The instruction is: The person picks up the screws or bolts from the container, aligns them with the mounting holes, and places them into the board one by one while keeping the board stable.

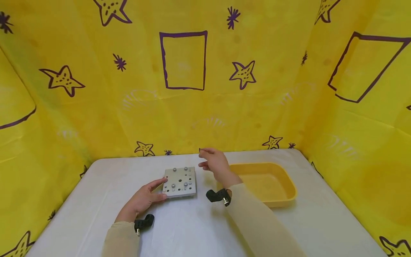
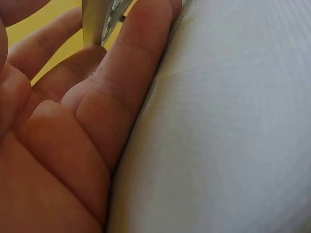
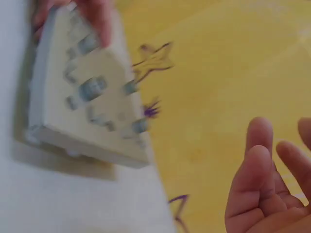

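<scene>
A square metal plate [image 1: 179, 182] with drilled holes and several socket-head bolts stands a little above the white table on short feet or bolt ends. My left hand [image 1: 146, 198] holds its left edge, fingers at the top and thumb at the near corner. In the left wrist view, only a sliver of the plate [image 2: 97, 22] shows past the fingers. My right hand [image 1: 215, 164] is raised right of the plate, thumb and index finger together. A tiny dark piece [image 1: 199, 149] shows at their tips; its kind is too small to tell. The right wrist view does not show it.
A yellow plastic tray [image 1: 279, 204] stands on the table to the right, partly behind my right forearm. Yellow cloth [image 1: 183, 117] with purple stars hangs behind and on both sides of the white table [image 1: 179, 232]. Each wrist wears a black camera mount [image 1: 218, 195].
</scene>
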A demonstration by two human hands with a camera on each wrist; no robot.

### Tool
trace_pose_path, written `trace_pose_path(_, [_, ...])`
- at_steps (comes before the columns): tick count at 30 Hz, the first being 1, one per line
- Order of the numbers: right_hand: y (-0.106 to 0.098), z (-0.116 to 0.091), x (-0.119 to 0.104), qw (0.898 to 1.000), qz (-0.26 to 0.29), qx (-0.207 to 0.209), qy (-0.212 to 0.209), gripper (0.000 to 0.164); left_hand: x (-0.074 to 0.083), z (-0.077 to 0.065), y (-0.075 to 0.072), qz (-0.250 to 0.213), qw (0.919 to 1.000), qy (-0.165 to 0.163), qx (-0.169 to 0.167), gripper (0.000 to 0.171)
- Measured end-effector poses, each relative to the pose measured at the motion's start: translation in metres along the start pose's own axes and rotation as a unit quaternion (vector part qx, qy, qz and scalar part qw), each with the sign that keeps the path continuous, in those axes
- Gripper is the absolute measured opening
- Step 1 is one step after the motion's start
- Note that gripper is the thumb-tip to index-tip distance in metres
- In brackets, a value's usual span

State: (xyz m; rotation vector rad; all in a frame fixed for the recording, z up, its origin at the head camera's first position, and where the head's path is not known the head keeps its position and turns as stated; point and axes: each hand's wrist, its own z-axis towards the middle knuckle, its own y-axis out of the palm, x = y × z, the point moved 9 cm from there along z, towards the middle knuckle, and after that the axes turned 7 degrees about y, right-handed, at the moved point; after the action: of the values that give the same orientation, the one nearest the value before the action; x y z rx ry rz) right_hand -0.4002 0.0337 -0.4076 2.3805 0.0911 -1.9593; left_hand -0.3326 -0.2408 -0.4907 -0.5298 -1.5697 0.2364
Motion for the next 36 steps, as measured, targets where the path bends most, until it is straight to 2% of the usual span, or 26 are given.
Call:
trace_pose_path(3, [-0.030,-0.020,-0.016,0.998,0.055,0.001,-0.025,0.032,0.000,0.000,0.001,0.004,1.0000,0.004,-0.003,0.077])
trace_pose_path(6, [-0.060,-0.038,-0.025,0.996,0.062,-0.010,-0.060,0.035,-0.001,0.001,0.001,0.007,0.9999,0.010,-0.004,0.076])
trace_pose_path(10, [-0.088,-0.051,-0.021,0.996,0.027,-0.019,-0.088,0.039,-0.001,0.001,0.001,0.012,0.9998,0.012,-0.005,0.075])
trace_pose_path(14, [-0.103,-0.051,0.001,0.996,-0.057,-0.011,-0.071,0.038,-0.002,0.000,0.001,0.012,0.9999,0.006,-0.007,0.075])
trace_pose_path(17, [-0.106,-0.050,0.021,0.989,-0.142,-0.015,-0.044,0.038,-0.001,0.000,0.002,0.010,0.9999,0.007,-0.008,0.077])
trace_pose_path(20, [-0.104,-0.050,0.037,0.975,-0.216,-0.034,-0.028,0.040,0.000,0.000,0.002,0.006,0.9999,0.010,-0.008,0.078])
trace_pose_path(26, [-0.097,-0.049,0.054,0.959,-0.276,-0.070,-0.019,0.041,0.001,0.001,0.001,0.001,0.9999,0.012,-0.008,0.079])
trace_pose_path(30, [-0.096,-0.045,0.060,0.945,-0.320,-0.067,-0.015,0.035,0.000,0.002,0.001,-0.002,0.9999,0.011,-0.007,0.080])
trace_pose_path(33, [-0.096,-0.041,0.062,0.930,-0.361,-0.060,-0.026,0.034,-0.001,0.002,0.002,-0.005,0.9999,0.007,-0.006,0.079])
trace_pose_path(36, [-0.094,-0.038,0.063,0.920,-0.385,-0.057,-0.042,0.035,-0.002,0.002,0.002,-0.009,0.9999,0.005,-0.005,0.078])
